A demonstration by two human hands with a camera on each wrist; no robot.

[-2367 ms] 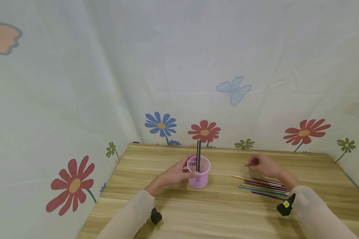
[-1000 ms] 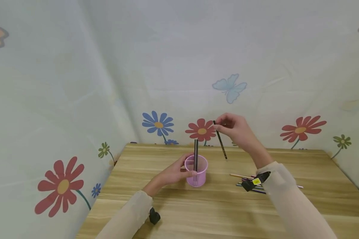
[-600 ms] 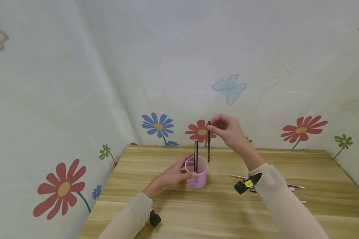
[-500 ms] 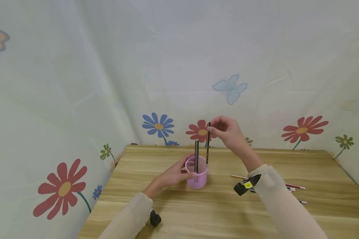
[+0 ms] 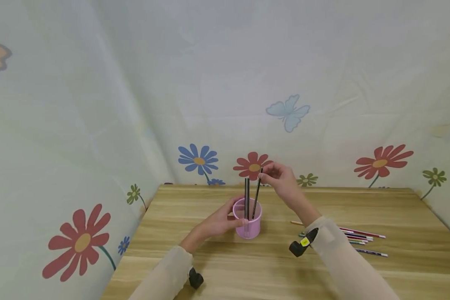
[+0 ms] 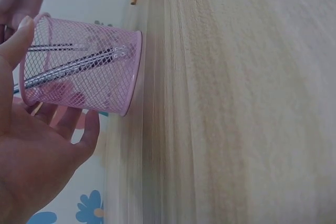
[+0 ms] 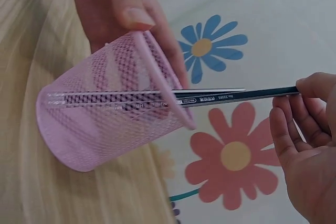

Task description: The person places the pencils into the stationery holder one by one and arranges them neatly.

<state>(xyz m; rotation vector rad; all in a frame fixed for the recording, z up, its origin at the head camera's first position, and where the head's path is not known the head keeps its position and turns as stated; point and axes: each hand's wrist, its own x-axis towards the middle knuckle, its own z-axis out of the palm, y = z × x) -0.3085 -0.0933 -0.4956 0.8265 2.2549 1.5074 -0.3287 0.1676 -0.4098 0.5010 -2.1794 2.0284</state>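
My left hand point(image 5: 219, 221) grips the pink mesh pencil cup point(image 5: 252, 230) at its rim, thumb on the near side and fingers round the far side. Dark pencils point(image 5: 246, 189) stand close together in the cup. In the right wrist view my right hand point(image 7: 310, 129) pinches the top end of a dark green pencil point(image 7: 257, 95) marked HB. This pencil's lower part is inside the cup, seen through the mesh. In the head view my right hand point(image 5: 283, 183) is above and right of the cup, the pencil slightly tilted.
Several coloured pencils point(image 5: 373, 252) lie in a loose bunch on the wooden table point(image 5: 262, 266), partly hidden under my right forearm. A cloth backdrop with printed flowers point(image 5: 198, 160) stands behind the table's far edge.
My right hand picked up the dark pencil from the table at right, carried it left upright, then lowered its end past the rim into the cup. My left hand stays on the cup.
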